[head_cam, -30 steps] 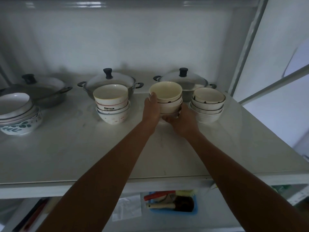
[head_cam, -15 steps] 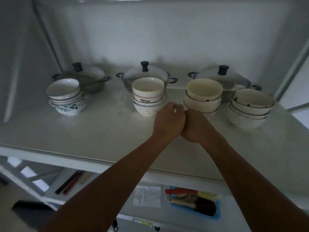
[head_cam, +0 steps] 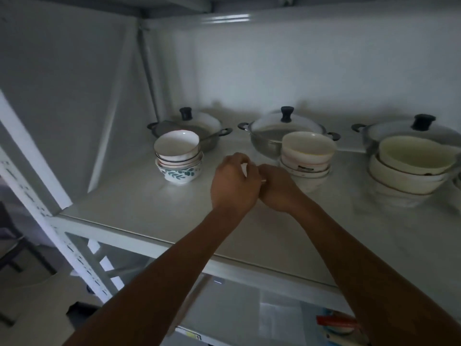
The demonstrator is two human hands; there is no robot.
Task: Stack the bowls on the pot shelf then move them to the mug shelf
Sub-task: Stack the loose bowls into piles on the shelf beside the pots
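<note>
Here's the pot shelf (head_cam: 149, 203), a wide pale board filling the view, its white front edge running from nine o'clock down toward five; along the back wall sit three lidded metal pots with black knobs, the right pot (head_cam: 396, 132) at two o'clock, the middle pot (head_cam: 268, 124) at twelve, the left pot (head_cam: 199, 121) at eleven; in front of each stands a pile of bowls, all upright and nested; the right bowl stack (head_cam: 409, 171), cream with a yellowish inside, is out at three o'clock, just in front of its pot; the middle bowl stack (head_cam: 308, 156), white with a thin reddish band, is at one o'clock from the hands and overlaps the middle pot's rim; the left bowl stack (head_cam: 178, 158), bottom bowl painted with dark leaves, is at ten o'clock, well apart from the others; and dead centre, both forearms reach in from six o'clock and the hands meet above the bare board; the left hand (head_cam: 234, 183) has its fingers curled in, nothing showing in them; the right hand (head_cam: 280, 189) presses against it, its fingers hidden behind the left, so its grip cannot be told; neither hand is on a bowl.
</note>
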